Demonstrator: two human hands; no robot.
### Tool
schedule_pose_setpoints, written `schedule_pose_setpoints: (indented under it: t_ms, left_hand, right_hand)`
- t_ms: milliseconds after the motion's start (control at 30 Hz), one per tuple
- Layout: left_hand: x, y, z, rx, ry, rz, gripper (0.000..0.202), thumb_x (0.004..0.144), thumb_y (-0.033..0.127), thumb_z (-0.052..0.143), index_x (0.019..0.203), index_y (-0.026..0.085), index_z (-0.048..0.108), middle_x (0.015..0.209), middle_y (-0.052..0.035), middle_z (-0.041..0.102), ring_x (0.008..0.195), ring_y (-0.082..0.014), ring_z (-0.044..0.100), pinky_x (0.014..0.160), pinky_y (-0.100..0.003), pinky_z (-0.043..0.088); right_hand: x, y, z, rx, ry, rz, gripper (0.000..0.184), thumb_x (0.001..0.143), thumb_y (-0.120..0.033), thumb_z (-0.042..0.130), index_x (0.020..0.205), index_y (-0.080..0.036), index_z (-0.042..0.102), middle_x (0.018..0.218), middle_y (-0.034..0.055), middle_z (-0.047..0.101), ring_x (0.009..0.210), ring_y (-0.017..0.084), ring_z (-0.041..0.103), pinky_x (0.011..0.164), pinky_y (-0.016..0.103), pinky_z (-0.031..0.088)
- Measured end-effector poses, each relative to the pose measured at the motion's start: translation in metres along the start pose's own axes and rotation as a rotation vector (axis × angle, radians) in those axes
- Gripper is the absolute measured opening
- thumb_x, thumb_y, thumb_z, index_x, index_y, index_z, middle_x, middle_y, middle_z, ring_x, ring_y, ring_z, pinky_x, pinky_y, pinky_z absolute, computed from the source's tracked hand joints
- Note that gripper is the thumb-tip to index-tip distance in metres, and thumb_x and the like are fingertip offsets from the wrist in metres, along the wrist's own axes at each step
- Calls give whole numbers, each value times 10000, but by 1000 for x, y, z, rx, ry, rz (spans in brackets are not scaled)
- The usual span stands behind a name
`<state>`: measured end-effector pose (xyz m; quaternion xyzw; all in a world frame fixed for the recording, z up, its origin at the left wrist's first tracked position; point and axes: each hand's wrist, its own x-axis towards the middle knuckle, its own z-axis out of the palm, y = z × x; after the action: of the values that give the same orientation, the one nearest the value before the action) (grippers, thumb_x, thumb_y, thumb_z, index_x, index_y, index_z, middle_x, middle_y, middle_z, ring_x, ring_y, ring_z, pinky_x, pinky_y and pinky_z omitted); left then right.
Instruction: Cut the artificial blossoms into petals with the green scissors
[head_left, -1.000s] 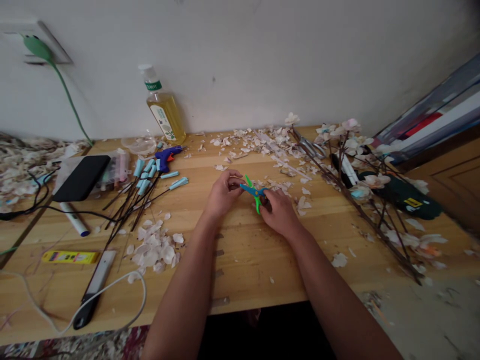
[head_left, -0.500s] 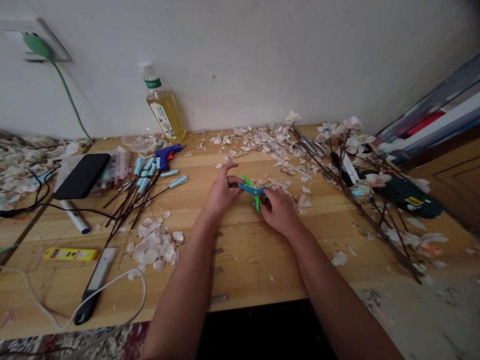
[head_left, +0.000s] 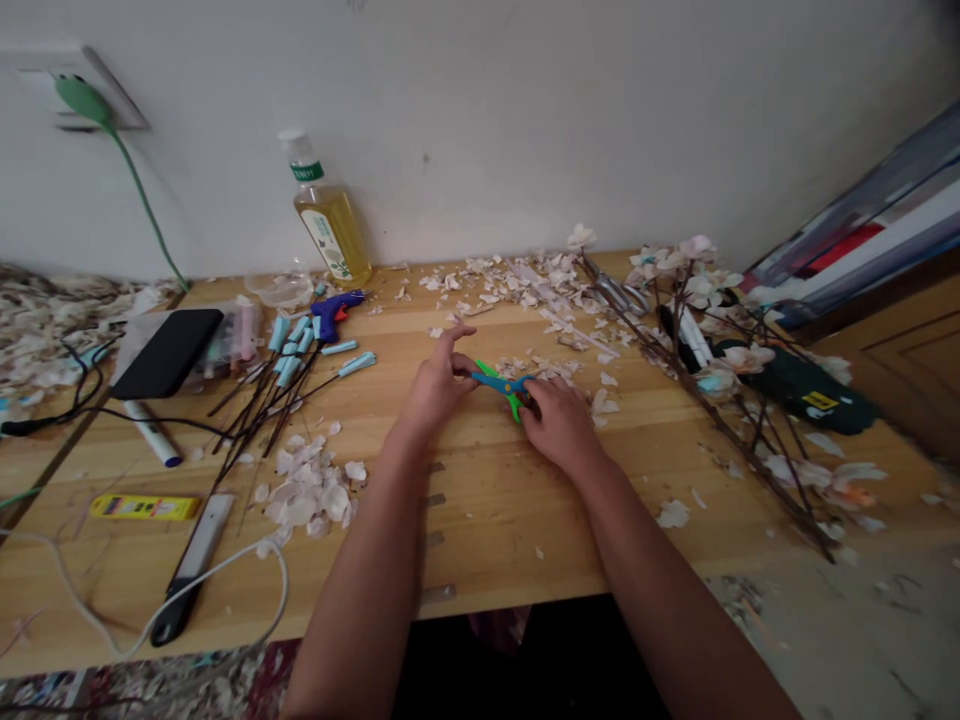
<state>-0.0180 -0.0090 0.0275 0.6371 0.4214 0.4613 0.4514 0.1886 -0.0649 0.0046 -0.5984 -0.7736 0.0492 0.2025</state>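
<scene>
My right hand is closed around the handles of a pair of blue and green scissors, over the middle of the table. The blades point left and are a little apart. At their tips is my left hand, with thumb and bent fingers pinched together and the index finger raised. Whatever the pinch holds is too small or hidden to make out. Below and left of my left hand lies a pile of pale petals. Petal scraps are strewn just behind the scissors.
Stems with light-blue tips, a blue glue gun and a bottle of yellow liquid stand or lie at left. A black phone rests on a clear box. Flowering branches cover the right side. A utility knife lies front left.
The scissor blades have drawn closer together, and their tips have come nearer to my left fingers. Both hands have stayed in nearly the same place.
</scene>
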Motion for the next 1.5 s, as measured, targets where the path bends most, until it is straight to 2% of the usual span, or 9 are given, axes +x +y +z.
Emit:
schedule_pose_setpoints:
  t_ms: [200,333,467,767,867,967,1100,1233,1500]
  left_hand:
    - [1,-4,3,-5,-23,-78,686,676,90,777,1278,229,479,716,55,694,702,-120,696,721,-207,505]
    - [1,-11,17,-310,89,-391,476,707,99,780,1123,179,564,731,8,714,665,-130,701,722,-255,567]
    - [-3,-8,24,-594,173,-609,255,776,39,709,1006,106,621,797,-68,735,733,-145,728,870,-313,590]
    - [-4,3,19,-641,122,-685,162,876,45,514,994,55,625,983,-197,742,845,-191,746,913,-344,581]
    - [0,-8,21,-426,212,-619,221,882,87,491,1071,87,604,923,-137,731,665,-154,700,746,-344,600]
    - [2,-19,21,33,282,-371,260,898,136,484,1114,138,629,895,-72,702,635,-129,631,724,-329,570]
    - [-2,-25,23,522,49,-4,239,895,198,566,1092,171,699,984,-83,672,896,-178,636,905,-348,519]
    - [-10,-24,26,713,-188,138,283,897,286,631,1163,225,705,1090,-91,604,1033,-218,604,959,-373,498]
    - [-10,-25,28,822,-179,181,207,935,289,589,1076,189,702,1065,-84,600,1019,-204,589,949,-354,505]
  right_hand:
    - [0,5,5,-7,47,65,137,839,-199,533,867,-201,667,836,91,676,863,262,570,732,350,351]
    - [1,13,12,186,206,251,210,854,-270,520,917,-181,699,807,93,665,774,242,567,690,331,378]
    - [3,16,16,458,376,361,312,905,-426,520,968,-183,706,788,66,658,736,218,564,655,303,399]
    - [7,13,17,541,400,371,345,891,-485,547,941,-186,711,822,79,688,763,221,587,686,312,428]
    - [7,13,16,553,420,393,335,893,-473,540,930,-187,712,822,81,693,767,223,595,684,311,432]
    - [7,15,17,582,458,429,335,901,-452,518,964,-187,712,826,80,698,760,220,597,673,307,434]
    - [7,17,19,592,458,455,311,895,-427,519,940,-190,715,775,62,682,718,213,582,646,299,423]
    - [8,16,18,614,448,471,293,883,-388,519,972,-194,720,787,65,693,727,219,593,659,306,434]
    - [10,16,16,673,438,439,324,887,-420,510,991,-201,725,863,97,721,809,251,624,717,336,453]
